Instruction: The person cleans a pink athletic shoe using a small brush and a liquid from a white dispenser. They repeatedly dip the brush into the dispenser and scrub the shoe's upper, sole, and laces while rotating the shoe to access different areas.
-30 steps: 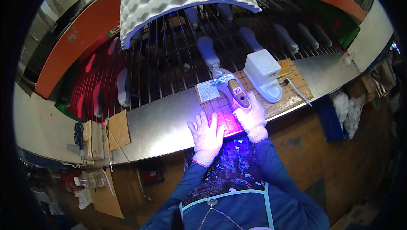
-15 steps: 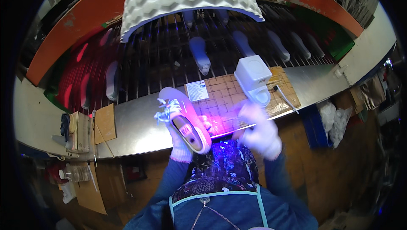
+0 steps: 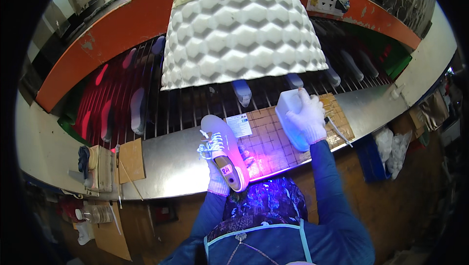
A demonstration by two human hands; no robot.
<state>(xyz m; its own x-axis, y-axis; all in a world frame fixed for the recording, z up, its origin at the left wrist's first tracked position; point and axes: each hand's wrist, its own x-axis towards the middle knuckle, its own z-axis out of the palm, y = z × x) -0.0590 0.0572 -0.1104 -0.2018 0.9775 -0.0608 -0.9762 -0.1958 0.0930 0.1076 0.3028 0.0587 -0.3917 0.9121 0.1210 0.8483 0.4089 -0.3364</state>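
A lace-up shoe [image 3: 234,143] with white laces stands toe away from me, lit pink and violet. My left hand [image 3: 218,181], in a white knit glove, is closed around its left side near the heel, with most fingers hidden behind the shoe. To the right, my gloved right hand [image 3: 311,118] lies over the right side of a white plastic container [image 3: 288,113], its fingers bent against the top. The container stands on a brown, grid-marked board [image 3: 264,152]. A thin white-handled brush [image 3: 338,132] lies just right of that hand.
Beyond the metal ledge [image 3: 171,152], shoe soles [image 3: 138,111] lie on a dark slatted conveyor [image 3: 190,106]. A white embossed foam sheet [image 3: 239,35] hangs over it. A printed paper [image 3: 238,125] lies on the board. Sticks and cardboard [image 3: 131,160] sit left; a blue bin [image 3: 369,157] stands right.
My right hand has moved up and away from the board's near edge onto the white container. The shoe stays in my left hand. The whole view has shifted, and the foam sheet shows lower.
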